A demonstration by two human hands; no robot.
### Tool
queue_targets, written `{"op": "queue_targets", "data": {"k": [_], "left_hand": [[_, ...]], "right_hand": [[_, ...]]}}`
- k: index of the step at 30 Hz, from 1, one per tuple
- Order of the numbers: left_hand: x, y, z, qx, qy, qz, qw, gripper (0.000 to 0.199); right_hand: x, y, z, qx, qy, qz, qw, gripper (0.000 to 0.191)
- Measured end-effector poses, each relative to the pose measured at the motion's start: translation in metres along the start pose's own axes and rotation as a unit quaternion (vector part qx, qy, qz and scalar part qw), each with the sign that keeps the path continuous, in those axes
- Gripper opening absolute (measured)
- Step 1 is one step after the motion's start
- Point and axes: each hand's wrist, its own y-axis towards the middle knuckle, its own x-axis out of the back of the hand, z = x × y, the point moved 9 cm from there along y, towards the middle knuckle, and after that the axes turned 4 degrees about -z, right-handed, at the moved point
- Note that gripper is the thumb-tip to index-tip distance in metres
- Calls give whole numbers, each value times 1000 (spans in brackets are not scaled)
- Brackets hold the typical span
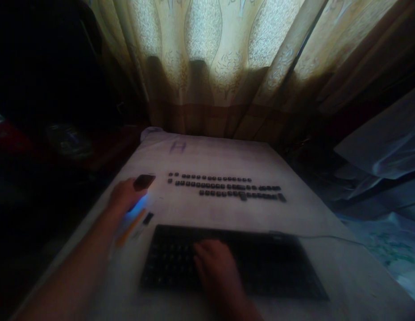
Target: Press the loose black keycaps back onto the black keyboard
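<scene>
A dark keyboard (277, 263) lies near the front of the white-covered table, with many keycaps gone from its right part. My right hand (216, 263) rests on the middle of it, fingers stretched towards the left and somewhat blurred. Farther left, my left hand (125, 195) is closed around a dark block-shaped device (144, 181); blue light glows beneath it onto the cloth. Removed black keycaps (210, 185) lie in rows beyond the keyboard. By my left forearm are a slim orange stick-like tool (130, 228) and a small black piece (148, 218).
A cable (331, 238) runs from the keyboard's back edge to the right. The table's cloth (221, 154) reaches back towards patterned curtains (201, 84). A large dark shape stands at the left, and pale fabric (384, 138) hangs at the right.
</scene>
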Motion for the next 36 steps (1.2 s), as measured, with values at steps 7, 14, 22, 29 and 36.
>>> {"op": "queue_targets", "data": {"k": [7, 14, 22, 29, 36], "left_hand": [[1, -8, -11, -30, 27, -41, 998, 47], [2, -28, -12, -51, -54, -58, 996, 41], [-36, -98, -27, -110, -265, -36, 957, 40], [-66, -139, 6, -50, -381, 7, 923, 42], [-71, -156, 7, -34, -443, 36, 895, 52]], "right_hand": [[1, 1, 1, 5, 2, -13, 1000, 20], [-4, -3, -4, 16, -1, -36, 999, 20], [-12, -5, -6, 40, -12, -62, 997, 17], [28, 8, -30, 16, -49, -49, 997, 25], [108, -13, -188, -222, -193, -85, 952, 37]]}}
